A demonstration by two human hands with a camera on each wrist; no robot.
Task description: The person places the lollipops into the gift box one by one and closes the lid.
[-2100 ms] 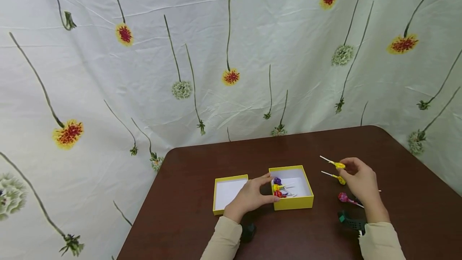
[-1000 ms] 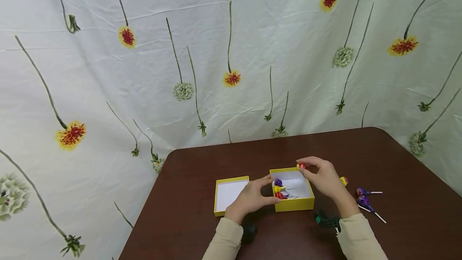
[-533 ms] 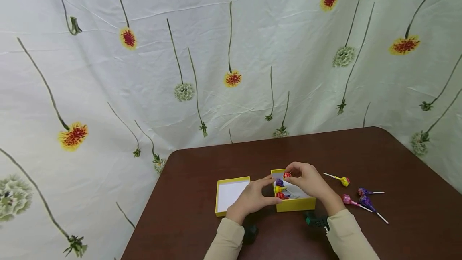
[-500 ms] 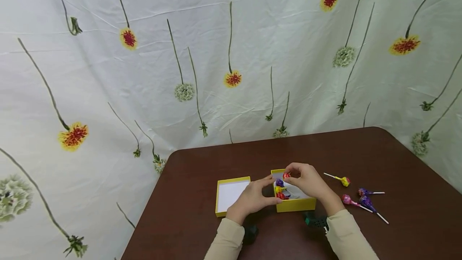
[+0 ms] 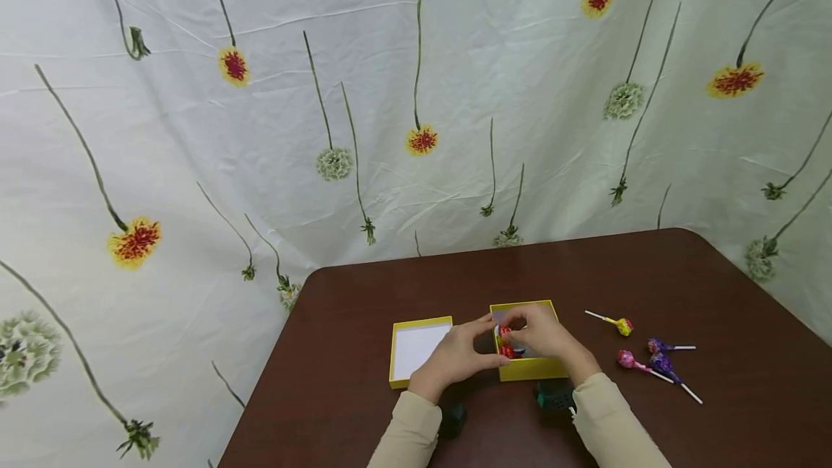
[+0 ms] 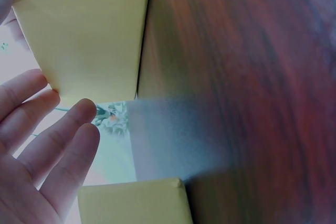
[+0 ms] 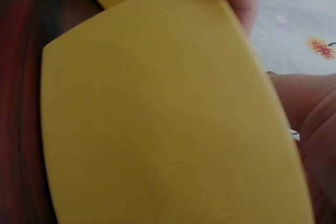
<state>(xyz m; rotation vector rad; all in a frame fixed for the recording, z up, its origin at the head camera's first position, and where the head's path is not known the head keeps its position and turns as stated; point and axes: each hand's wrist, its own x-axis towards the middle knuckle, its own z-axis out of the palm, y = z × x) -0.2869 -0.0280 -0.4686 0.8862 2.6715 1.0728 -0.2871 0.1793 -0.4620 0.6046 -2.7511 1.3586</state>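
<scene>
A yellow box (image 5: 531, 370) with a white inside stands open-topped on the table. My left hand (image 5: 455, 354) holds it at the left side, thumb at the near corner and fingertips at the far one; in the left wrist view the other fingers (image 6: 79, 145) stand off the wall. My right hand (image 5: 544, 334) reaches down inside the box and pinches a red-wrapped lollipop (image 5: 504, 331) by its head. Just nearer in the box lies another red lollipop (image 5: 506, 351). The right hand hides much of the inside. In the right wrist view the box's wall (image 7: 157, 108) fills the middle.
Left of the box lies its shallow yellow lid (image 5: 419, 347), white side up. To the right lie a yellow lollipop (image 5: 624, 327), a pink one (image 5: 625, 359) and two purple ones (image 5: 661, 362). A flowered white curtain (image 5: 390, 92) hangs behind the table (image 5: 364, 295).
My right hand has picked up the red lollipop from the right side of the table and carried it left and down into the box. The left hand has stayed at the box.
</scene>
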